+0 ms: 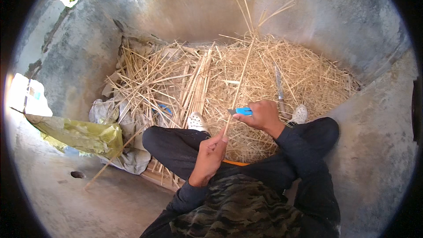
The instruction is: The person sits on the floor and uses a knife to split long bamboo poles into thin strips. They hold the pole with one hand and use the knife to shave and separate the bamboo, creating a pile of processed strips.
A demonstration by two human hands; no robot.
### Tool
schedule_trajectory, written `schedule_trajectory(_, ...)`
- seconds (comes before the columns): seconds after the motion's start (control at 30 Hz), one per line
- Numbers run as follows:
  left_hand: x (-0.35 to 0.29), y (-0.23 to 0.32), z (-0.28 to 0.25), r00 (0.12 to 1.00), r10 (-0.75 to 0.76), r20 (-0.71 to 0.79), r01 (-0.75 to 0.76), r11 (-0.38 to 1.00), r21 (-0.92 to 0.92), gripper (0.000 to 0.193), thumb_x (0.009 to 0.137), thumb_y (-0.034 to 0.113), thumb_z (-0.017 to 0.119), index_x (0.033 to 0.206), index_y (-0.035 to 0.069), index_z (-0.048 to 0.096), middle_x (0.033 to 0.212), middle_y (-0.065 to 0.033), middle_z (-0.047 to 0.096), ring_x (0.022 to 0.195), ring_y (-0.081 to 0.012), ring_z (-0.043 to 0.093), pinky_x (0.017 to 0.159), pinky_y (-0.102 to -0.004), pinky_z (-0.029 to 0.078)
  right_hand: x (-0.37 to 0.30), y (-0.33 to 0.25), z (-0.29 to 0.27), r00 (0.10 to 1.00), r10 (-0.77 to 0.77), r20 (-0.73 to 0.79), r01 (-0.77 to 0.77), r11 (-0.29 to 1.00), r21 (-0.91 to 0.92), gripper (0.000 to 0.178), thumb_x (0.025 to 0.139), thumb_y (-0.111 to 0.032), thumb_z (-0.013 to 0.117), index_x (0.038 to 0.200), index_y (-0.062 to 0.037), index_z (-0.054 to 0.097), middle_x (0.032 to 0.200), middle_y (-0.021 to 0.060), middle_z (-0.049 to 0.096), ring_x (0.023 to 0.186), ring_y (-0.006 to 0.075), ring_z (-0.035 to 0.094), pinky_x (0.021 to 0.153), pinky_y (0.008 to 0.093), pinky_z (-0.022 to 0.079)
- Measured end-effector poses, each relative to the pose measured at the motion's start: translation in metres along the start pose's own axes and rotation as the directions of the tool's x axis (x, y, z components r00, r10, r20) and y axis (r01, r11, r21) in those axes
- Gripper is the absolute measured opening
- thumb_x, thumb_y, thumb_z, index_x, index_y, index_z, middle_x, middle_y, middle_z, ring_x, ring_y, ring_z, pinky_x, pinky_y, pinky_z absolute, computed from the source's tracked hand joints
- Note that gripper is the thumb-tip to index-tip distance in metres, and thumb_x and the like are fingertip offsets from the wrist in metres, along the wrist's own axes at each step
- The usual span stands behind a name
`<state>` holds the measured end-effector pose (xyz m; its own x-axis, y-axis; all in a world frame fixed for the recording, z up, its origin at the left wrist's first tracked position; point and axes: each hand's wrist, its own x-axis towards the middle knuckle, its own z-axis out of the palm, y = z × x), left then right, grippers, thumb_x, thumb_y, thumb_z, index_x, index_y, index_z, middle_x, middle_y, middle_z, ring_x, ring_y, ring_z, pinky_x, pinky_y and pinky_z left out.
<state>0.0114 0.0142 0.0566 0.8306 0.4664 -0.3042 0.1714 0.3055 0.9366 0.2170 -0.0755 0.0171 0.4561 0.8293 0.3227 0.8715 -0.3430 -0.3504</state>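
Grey, stained walls (194, 13) enclose the work area, and we observe a bed of pale shavings (313, 68) across the ground. We find the left hand (208, 156) closed on the near end of a long, thin strip (241, 78), pinched between thumb and fingers; the strip slants up and away from that hand. We record the right hand (265, 117) gripping a blue utility knife (243, 111), blade end toward the strip; whether the edge touches it, we cannot tell. Just beyond the right hand, we note a long-bladed knife (279, 83) lying on the shavings. Beyond the left hand, we see a bundle of near-parallel strips (200, 81) and, farther to its left, a tangled heap of strips (145, 79). We also log a yellow-green plastic sack (88, 136) well left of the left hand.
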Motion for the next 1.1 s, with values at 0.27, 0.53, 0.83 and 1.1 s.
schedule_trajectory(0.27,-0.006,-0.005,0.000,0.991,0.127,0.027,-0.130,0.986,0.107,0.040,0.097,0.013,0.050,0.135,0.001,0.045,0.067,0.0118,0.039,0.057,0.0010,0.030,0.048,-0.0173,0.024,0.007,0.011,-0.001,0.975,-0.142,-0.169,0.130,0.988,-0.079,0.073,0.076,-0.077,0.048,0.050,-0.0086,0.055,0.041,0.0087,0.047,0.036,0.0248,0.050,0.038,0.0372,0.039)
schedule_trajectory(0.53,-0.026,-0.012,0.017,0.995,0.066,0.077,-0.079,0.980,0.180,0.041,0.097,0.014,0.051,0.134,-0.001,0.045,0.075,0.0115,0.045,0.062,0.0014,0.032,0.052,-0.0164,0.025,0.056,0.102,-0.001,0.987,0.072,-0.143,-0.107,0.962,-0.253,0.081,0.079,-0.080,0.036,0.052,-0.0071,0.059,0.042,0.0047,0.046,0.038,0.0208,0.051,0.038,0.0368,0.040)
schedule_trajectory(0.83,-0.040,-0.015,0.022,0.984,0.121,0.132,-0.149,0.962,0.228,0.040,0.097,0.014,0.050,0.134,-0.002,0.045,0.074,0.0105,0.043,0.064,-0.0001,0.035,0.053,-0.0174,0.029,0.112,0.170,-0.025,0.925,0.274,-0.264,-0.354,0.874,-0.332,0.085,0.080,-0.080,0.033,0.061,-0.0035,0.064,0.052,0.0136,0.058,0.049,0.0283,0.060,0.047,0.0409,0.047)
schedule_trajectory(1.1,-0.013,-0.008,0.002,0.999,-0.028,0.039,0.026,0.999,0.043,0.038,0.098,0.012,0.049,0.133,-0.001,0.047,0.065,0.0092,0.040,0.054,-0.0012,0.032,0.048,-0.0197,0.028,0.115,0.143,-0.013,0.660,0.429,0.617,-0.736,0.208,0.644,0.070,0.080,-0.082,0.026,0.052,-0.0182,0.031,0.046,-0.0068,0.024,0.040,0.0064,0.024,0.036,0.0277,0.023)
